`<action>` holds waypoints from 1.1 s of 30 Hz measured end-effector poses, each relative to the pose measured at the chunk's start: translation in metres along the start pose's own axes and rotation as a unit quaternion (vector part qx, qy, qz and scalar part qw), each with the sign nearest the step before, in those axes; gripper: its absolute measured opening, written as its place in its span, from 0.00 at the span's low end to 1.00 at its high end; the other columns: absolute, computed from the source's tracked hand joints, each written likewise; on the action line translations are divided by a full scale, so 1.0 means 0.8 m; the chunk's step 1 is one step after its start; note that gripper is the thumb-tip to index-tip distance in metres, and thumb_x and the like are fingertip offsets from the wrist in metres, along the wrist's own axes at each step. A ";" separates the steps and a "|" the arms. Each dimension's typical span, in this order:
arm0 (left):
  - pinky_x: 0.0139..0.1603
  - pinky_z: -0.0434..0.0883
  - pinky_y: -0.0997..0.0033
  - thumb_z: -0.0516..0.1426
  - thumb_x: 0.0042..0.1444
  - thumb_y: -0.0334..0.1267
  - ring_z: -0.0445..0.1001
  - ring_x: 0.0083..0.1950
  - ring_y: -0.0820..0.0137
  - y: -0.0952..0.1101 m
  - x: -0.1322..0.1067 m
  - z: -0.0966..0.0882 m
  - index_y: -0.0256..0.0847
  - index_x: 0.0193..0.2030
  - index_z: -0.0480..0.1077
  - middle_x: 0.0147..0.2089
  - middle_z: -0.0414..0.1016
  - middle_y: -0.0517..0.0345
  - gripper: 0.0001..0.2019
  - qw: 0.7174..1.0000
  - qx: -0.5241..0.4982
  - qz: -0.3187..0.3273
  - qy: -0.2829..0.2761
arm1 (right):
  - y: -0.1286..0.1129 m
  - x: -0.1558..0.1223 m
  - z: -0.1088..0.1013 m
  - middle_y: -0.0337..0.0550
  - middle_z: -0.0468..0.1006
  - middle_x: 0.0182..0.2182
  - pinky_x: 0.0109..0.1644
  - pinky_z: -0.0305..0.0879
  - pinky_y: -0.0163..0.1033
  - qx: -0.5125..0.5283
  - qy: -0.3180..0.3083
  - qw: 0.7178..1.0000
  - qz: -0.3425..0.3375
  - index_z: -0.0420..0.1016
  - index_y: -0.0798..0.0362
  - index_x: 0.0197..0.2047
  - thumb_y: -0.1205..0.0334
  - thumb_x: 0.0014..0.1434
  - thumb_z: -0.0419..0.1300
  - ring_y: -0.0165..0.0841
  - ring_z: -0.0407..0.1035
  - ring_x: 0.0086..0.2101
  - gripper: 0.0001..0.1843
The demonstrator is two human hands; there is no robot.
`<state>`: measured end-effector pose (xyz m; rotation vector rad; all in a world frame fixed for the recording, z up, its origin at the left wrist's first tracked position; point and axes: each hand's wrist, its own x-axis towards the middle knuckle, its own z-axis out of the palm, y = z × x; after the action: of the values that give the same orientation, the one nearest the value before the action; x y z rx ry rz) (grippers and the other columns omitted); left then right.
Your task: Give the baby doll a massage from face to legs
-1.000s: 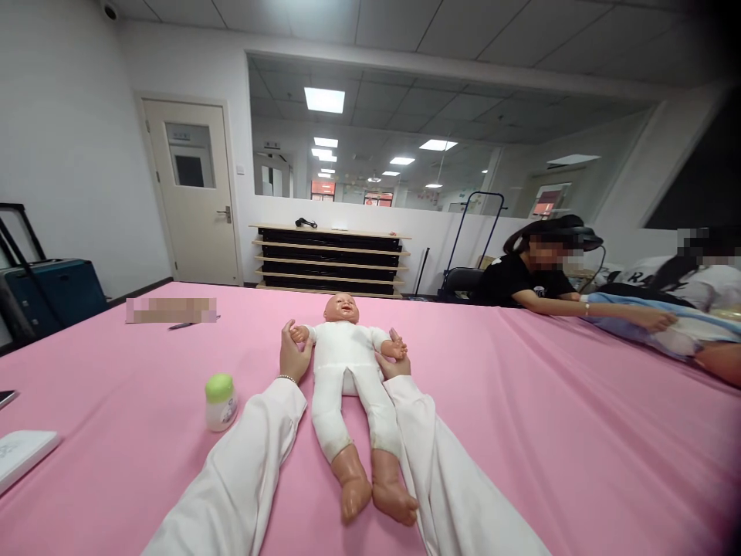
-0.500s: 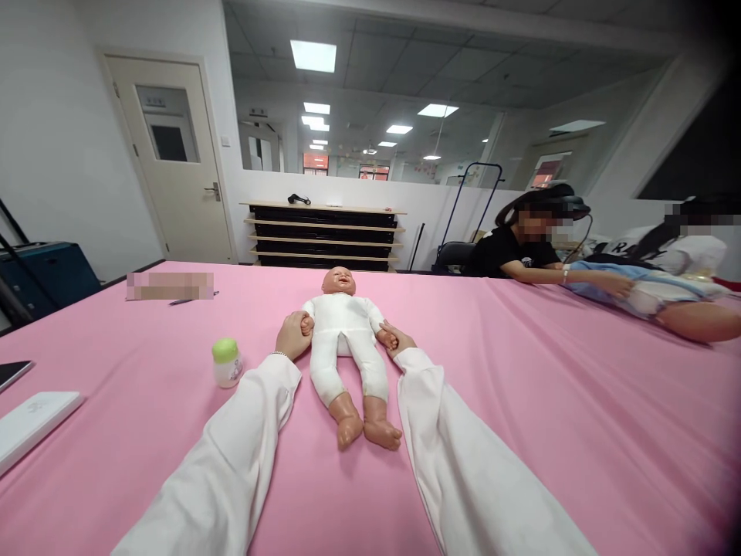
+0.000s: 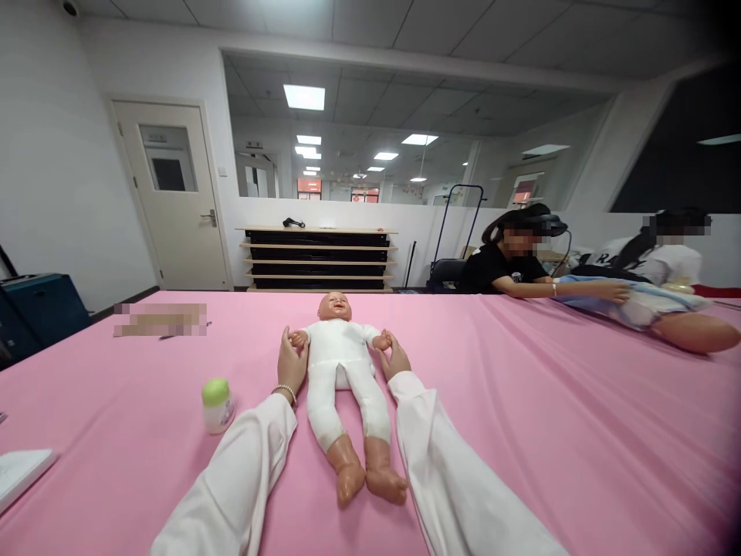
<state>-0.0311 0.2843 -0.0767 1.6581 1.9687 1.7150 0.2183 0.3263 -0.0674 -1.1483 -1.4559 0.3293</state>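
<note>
— Where do we have the doll?

— Flat on its back in the middle of the pink cloth, head away from us, bare feet towards us. Our left hand is closed round one of its little fists and our right hand round the other, with both its arms held out to the sides.

— What might go wrong, as we see it?

— We think the grip is the weak point. We hold only the small plastic fists, and the soft white body lies loose between them. If we lift or pull unevenly, a fist could slip from our fingers and the doll would flop to one side.

— And the shoulders?

— If we draw the arms too far apart, we judge the seams at the cloth body could strain.

— Is anything near enough to knock?

— The bottle with the green cap stands just beside our left sleeve, so a wide swing of that elbow could tip it. A co-worker's hand is well apart, at the far right.
</note>
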 end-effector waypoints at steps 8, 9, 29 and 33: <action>0.61 0.56 0.50 0.47 0.57 0.46 0.52 0.65 0.53 0.006 0.046 0.059 0.32 0.67 0.37 0.63 0.53 0.38 0.36 0.997 -0.013 -0.052 0.060 | 0.032 0.058 0.075 0.68 0.51 0.61 0.56 0.58 0.51 0.008 0.090 0.995 0.047 0.30 0.67 0.65 0.49 0.60 0.40 0.45 0.54 0.59 0.40; 0.63 0.52 0.49 0.48 0.57 0.45 0.49 0.66 0.53 0.003 0.053 0.068 0.31 0.67 0.36 0.64 0.50 0.37 0.36 0.996 -0.011 -0.054 0.066 | 0.037 0.065 0.085 0.67 0.48 0.62 0.58 0.56 0.51 0.011 0.088 0.995 0.042 0.30 0.68 0.65 0.49 0.59 0.41 0.45 0.51 0.61 0.41; 0.41 0.68 0.66 0.46 0.58 0.49 0.74 0.45 0.59 -0.030 0.110 0.087 0.53 0.65 0.49 0.52 0.72 0.52 0.28 0.982 0.054 -0.109 -0.146 | 0.037 0.084 0.087 0.42 0.58 0.61 0.54 0.62 0.43 -0.092 -0.106 0.990 0.010 0.40 0.46 0.67 0.56 0.61 0.42 0.38 0.62 0.54 0.32; 0.43 0.67 0.67 0.46 0.57 0.52 0.73 0.48 0.60 -0.029 0.109 0.082 0.54 0.61 0.58 0.50 0.74 0.55 0.25 0.976 0.062 -0.104 -0.179 | 0.032 0.081 0.082 0.42 0.72 0.50 0.45 0.65 0.43 -0.152 -0.134 0.978 0.059 0.59 0.42 0.61 0.50 0.60 0.45 0.42 0.70 0.44 0.26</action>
<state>-0.0425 0.3953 -0.0696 1.5905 2.0178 1.1514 0.1841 0.4151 -0.0654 -1.4850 -1.7186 0.3636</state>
